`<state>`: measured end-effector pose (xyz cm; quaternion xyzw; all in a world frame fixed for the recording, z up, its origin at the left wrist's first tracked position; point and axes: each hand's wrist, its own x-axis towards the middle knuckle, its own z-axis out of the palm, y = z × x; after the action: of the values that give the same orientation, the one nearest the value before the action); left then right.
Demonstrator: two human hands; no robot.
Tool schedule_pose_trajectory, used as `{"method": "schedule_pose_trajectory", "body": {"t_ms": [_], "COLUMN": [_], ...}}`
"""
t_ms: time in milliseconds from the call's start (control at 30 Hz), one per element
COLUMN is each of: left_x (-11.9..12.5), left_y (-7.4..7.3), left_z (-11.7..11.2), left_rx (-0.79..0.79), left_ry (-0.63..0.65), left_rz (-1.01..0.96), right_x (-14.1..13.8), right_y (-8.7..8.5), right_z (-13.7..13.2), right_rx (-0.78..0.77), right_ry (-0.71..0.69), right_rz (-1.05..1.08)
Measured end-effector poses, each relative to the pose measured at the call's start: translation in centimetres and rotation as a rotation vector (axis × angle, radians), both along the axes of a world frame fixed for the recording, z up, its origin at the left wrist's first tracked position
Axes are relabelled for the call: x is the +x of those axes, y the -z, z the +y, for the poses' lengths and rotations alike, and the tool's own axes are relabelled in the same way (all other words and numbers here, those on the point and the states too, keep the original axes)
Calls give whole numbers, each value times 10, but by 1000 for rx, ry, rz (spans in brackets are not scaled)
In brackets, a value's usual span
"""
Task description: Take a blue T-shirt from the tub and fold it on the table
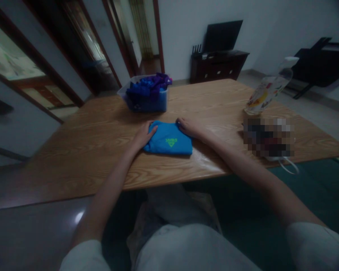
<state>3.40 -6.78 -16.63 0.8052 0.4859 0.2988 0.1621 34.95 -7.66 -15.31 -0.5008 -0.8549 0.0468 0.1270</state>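
A bright blue, folded piece of soft fabric (169, 137) lies flat on the light brown, wood-grained table (101, 150), near the edge closest to the person and between the two hands. It makes a compact, roughly rectangular bundle, with a fairly straight near edge and a squared near right corner. The left end looks more rounded and bunched, and soft creases cross the upper face. Toward the near side sits a lime-green printed logo (171, 142), a triangular mark with a short row of lettering above it, apparently upside down from this viewpoint and too blurred to read surely.

The left hand (143, 135) touches the fabric's left end, its thumb spread away from the fingers and resting on top; whether they pinch any cloth, I cannot tell. The right hand (188, 127) rests at the far right corner with its fingers curled; their grip on the cloth cannot be made out.

Beyond the bundle stands a translucent, rectangular plastic tub (163, 103), heaped with crumpled blue and purple cloth (149, 86).
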Motion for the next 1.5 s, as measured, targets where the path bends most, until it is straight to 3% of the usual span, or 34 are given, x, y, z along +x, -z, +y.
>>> {"method": "schedule_pose_trajectory", "body": {"t_ms": [700, 967, 1100, 1200, 1267, 1500], "left_x": [5, 22, 40, 52, 56, 45], "left_y": [-5, -27, -34, -32, -30, -27], "left_z": [-7, -35, -54, -58, -58, -45], "left_rx": [46, 193, 209, 161, 144, 171], "left_ry": [49, -17, 128, 309, 340, 69], "left_rz": [-54, 29, 79, 129, 133, 62], "right_x": [1, 0, 0, 0, 0, 0], "right_y": [7, 5, 8, 7, 6, 9], "right_z": [6, 3, 5, 5, 4, 7], "right_rx": [9, -1, 10, 6, 0, 23], "right_ry": [-58, -37, -38, -43, -52, -38], "right_rz": [54, 23, 2, 2, 7, 2]}}
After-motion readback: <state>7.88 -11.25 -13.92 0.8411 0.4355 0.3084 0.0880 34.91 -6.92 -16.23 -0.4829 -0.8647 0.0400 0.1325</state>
